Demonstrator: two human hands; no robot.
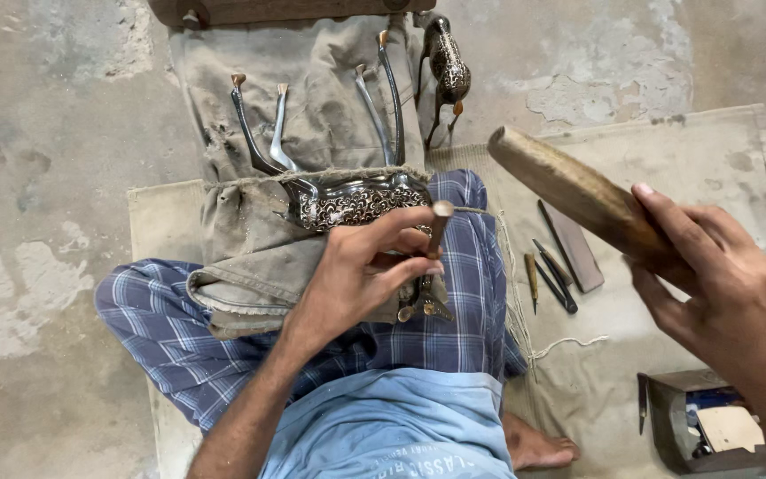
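**Punch set on the ornamented metal animal, mallet raised**

The metal animal figure lies on its side across the person's lap, near the middle of the scene, its patterned body turned upward and its four thin legs pointing away toward the far side. It rests on a folded canvas cloth, which seems to cushion it and keep it from sliding on the checked garment beneath.

The left hand pinches a small punch between thumb and fingers, its grip closed around the shaft, with the flat head up and the tip angled down at the near edge of the figure's body. Holding it low on the shaft likely steadies the tip on the pattern.

The right hand, out to the right and lifted clear, has its grip wrapped around a wooden mallet, whose free end points up and left toward the punch head.

Farther right, several slim hand tools lie together on a floor mat, within reach. A small open box sits at the near right. A second, dark bird-like figure stands at the far side on the concrete floor.
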